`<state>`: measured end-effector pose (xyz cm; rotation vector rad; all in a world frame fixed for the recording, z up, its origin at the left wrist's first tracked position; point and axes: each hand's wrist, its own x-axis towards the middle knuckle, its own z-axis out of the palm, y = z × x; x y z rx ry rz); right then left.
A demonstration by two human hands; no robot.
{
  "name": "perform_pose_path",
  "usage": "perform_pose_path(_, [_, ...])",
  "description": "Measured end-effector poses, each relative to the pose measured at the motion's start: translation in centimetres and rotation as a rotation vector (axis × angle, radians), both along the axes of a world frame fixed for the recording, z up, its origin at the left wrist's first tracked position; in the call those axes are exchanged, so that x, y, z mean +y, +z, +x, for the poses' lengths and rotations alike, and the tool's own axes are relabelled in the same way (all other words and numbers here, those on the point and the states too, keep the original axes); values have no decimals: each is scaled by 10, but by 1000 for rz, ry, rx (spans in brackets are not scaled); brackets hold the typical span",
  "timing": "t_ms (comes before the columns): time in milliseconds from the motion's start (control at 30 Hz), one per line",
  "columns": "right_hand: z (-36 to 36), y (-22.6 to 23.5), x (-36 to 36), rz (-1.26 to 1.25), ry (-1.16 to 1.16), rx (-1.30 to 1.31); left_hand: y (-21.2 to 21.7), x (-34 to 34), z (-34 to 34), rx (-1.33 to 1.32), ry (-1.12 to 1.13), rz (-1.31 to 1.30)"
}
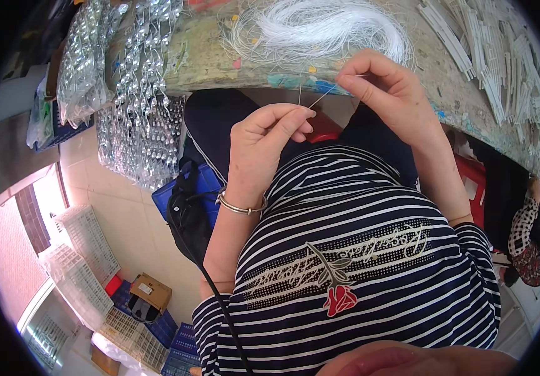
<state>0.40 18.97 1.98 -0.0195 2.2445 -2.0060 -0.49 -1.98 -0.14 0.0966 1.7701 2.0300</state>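
Over my lap, close to the table's near edge, both of my hands work on a thin whitish strand (pixel 323 96). My left hand (pixel 260 138), with a bracelet at the wrist, pinches it between thumb and index finger. A short end sticks up from that pinch. Higher and to the right, my right hand (pixel 386 91) pinches the strand's other part between thumb and forefinger. Between the two pinches the strand runs at a slant and looks taut. A large looped bundle of white string (pixel 339 28) lies on the worn table (pixel 220 69) just beyond my hands.
Shiny silver twisted strips (pixel 148 81) hang over the table's left side. Thin white sticks (pixel 477 69) are heaped at the right. Stacked white crates (pixel 85 244) and a cardboard box (pixel 150 291) stand lower left. Another person's checkered sleeve (pixel 524 219) shows at far right.
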Motion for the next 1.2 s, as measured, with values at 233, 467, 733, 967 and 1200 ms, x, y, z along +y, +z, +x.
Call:
perform_pose_path(233, [-3,-3,5,-114,-83,-43,-4,2,2,-67,-47,27])
perform_pose_path(467, [-1,1,-4,-77,-38,3,-1,9,1,-69,-34,93])
perform_pose_path(733, [-2,1,-13,135,85,89,5,15,-2,-47,-28,78])
perform_pose_path(967, [0,-7,-10,-75,-13,-34,4,12,0,-56,-13,38])
perform_pose_path(1200, [-2,-7,-11,-103,-46,-76,4,12,2,-67,-43,41])
